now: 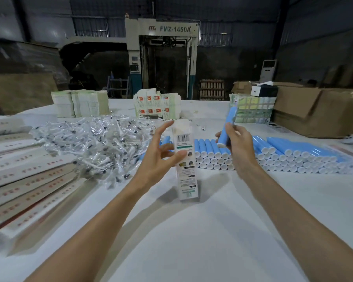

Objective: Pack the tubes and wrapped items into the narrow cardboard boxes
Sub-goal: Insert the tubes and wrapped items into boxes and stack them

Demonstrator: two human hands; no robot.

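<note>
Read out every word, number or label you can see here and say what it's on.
"FMZ-1450A": front panel of the machine at the back.
Narrow box: barcode and small print, too blurred to read.
Flat cartons on the left: red print, blurred.
Far stacks: print too small.
Blue tube: no text showing.

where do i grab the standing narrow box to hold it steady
Take the narrow cardboard box around its middle, grip across the narrow sides, coming from its left, where the open left hand is. It stands upright, so a mid-height grip steadies it and leaves the top free for the blue tube in the right hand.
</note>
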